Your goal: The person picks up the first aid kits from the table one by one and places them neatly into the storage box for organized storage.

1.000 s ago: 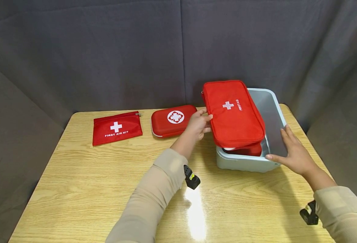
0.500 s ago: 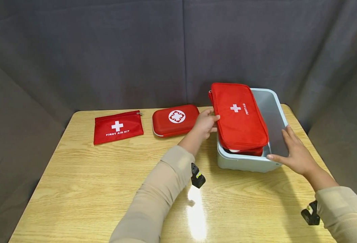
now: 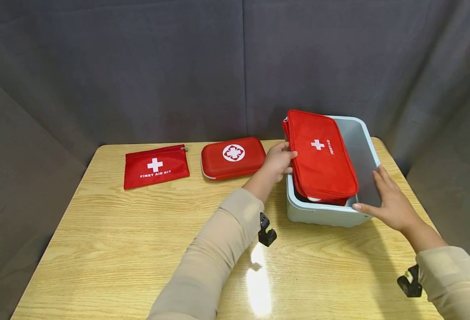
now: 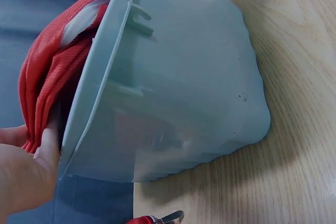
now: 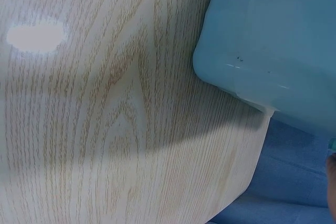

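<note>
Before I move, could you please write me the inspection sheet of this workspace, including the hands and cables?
Surface: light wooden table; glare patch near the front.
Job's things: red First Aid bag at the open top of the pale grey bin; what lies beneath is mostly hidden.
Clutter: red case and flat red pouch, lying apart, left of the bin.
Hands: left hand pinches the bag's left edge; right hand is spread on the bin's rim.
Cables: nothing seen.
Surroundings: dark grey curtain behind and at both sides.
</note>
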Available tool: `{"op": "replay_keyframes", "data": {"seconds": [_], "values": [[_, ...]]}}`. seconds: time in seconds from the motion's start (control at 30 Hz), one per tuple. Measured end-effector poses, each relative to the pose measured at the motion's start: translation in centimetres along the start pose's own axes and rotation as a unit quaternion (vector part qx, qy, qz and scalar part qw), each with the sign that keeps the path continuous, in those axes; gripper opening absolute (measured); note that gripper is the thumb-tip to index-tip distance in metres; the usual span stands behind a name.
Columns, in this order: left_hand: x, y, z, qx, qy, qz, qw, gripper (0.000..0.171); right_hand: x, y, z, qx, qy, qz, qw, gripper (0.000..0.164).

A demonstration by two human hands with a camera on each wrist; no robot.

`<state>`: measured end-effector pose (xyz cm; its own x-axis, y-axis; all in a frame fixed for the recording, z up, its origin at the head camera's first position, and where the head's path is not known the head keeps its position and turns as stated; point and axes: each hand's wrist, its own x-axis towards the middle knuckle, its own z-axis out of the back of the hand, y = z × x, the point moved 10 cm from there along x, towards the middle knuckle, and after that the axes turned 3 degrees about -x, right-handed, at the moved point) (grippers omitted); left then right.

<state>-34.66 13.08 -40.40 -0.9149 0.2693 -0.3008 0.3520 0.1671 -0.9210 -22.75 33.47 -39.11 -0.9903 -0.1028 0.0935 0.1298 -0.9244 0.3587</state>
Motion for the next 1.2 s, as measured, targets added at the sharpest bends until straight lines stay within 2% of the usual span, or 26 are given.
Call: {"op": "replay_keyframes", "data": {"seconds": [0.2,0.67,0.93,1.2], "values": [[0.0,-0.1,-0.2,0.023,-0.013,-0.006,0.9996,0.039,0.0,-0.1,-0.1,0.001,0.001,-0.003,1.0,0.094],[0.3,-0.7,-2.4,0.102,-0.015,-0.038,0.994,0.035,0.1,-0.2,-0.2,-0.002,0.007,-0.008,1.0,0.094],[0.1,-0.2,-3.4,0.119,-0.013,-0.032,0.9923,0.037,0.1,-0.4,-0.2,-0.002,0.011,-0.018,1.0,0.096],[-0.2,-0.3,-4.0,0.166,-0.027,-0.054,0.9843,0.036,0.1,-0.4,-0.2,0.002,0.007,-0.015,1.0,0.096]]}}
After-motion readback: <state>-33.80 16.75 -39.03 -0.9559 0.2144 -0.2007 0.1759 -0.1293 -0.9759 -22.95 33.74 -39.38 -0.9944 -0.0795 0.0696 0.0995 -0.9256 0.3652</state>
